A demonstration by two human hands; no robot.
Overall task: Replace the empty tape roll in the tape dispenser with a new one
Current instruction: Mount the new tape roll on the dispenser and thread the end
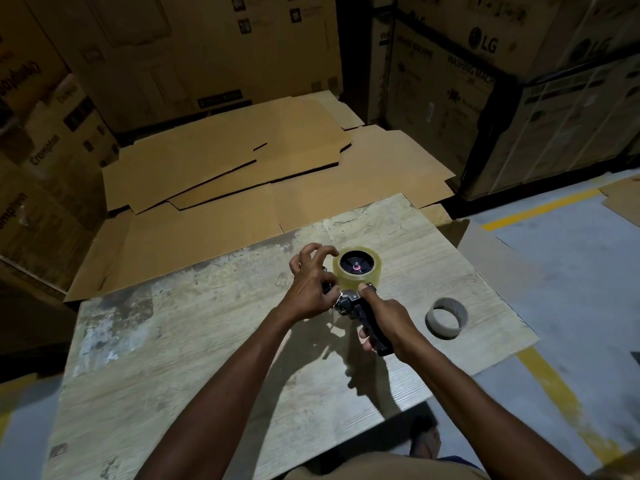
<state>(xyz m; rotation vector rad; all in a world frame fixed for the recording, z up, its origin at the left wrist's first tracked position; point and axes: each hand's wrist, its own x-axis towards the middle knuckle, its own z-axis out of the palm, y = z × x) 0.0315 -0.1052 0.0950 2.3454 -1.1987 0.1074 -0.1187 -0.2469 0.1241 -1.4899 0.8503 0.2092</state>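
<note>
Head view looks down on tall stacked cartons that wall in the far side and the left, some printed with "LG" and "WASHING MACHINE", others with "Crompton". Below them, flattened cardboard sheets lie overlapped on the grey floor, which carries a yellow painted line at the right.

Nearer the camera stands a worn, pale wood-grain desk, its top scuffed and stained along the left. Two bare forearms reach in over it from the bottom edge.

The left hand is at the front of the tape dispenser: its lower fingers curl onto the metal part there, while its upper fingers are lifted and bent, just beside the roll. The right hand is wrapped round the dispenser's black handle, fingers clamped on it, with the thumb lying against the side of the roll.

The dispenser is held just above the desk's middle, near its far edge. A full, yellowish new tape roll sits on the dispenser's dark hub, its open face turned up to the camera.

To the right, well apart from both hands, the empty tape core lies flat on the desk, a thin grey ring.
</note>
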